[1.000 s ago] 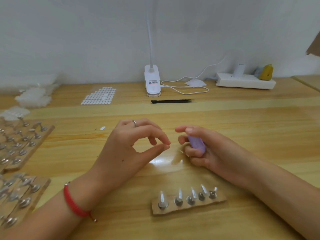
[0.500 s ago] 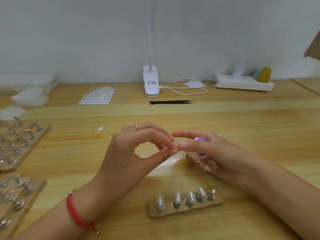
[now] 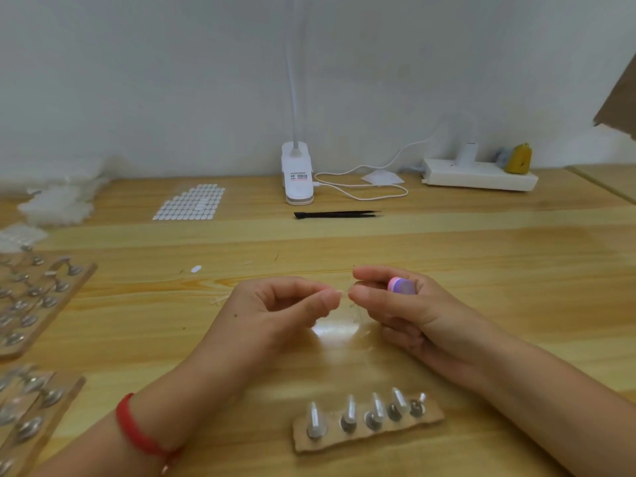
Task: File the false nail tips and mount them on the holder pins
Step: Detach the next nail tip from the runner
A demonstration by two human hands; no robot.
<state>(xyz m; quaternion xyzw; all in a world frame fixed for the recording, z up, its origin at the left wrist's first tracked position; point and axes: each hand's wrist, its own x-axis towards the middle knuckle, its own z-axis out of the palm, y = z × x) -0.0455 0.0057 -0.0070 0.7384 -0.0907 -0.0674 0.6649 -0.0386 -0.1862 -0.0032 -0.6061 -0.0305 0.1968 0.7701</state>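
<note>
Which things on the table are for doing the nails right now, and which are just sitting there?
For the job: small clear false nail tip, pinched by the left hand; pink-and-purple file block, held in the right hand; brown cardboard strip of metal holder pins.
Just lying about: black pointed tweezers; white clip lamp; white power strip.

left hand (image 3: 275, 315): pinches nail tip (image 3: 339, 292), centre frame
right hand (image 3: 409, 315): grips purple file (image 3: 401, 285)
holder (image 3: 368, 437): bottom centre, five pins
</note>
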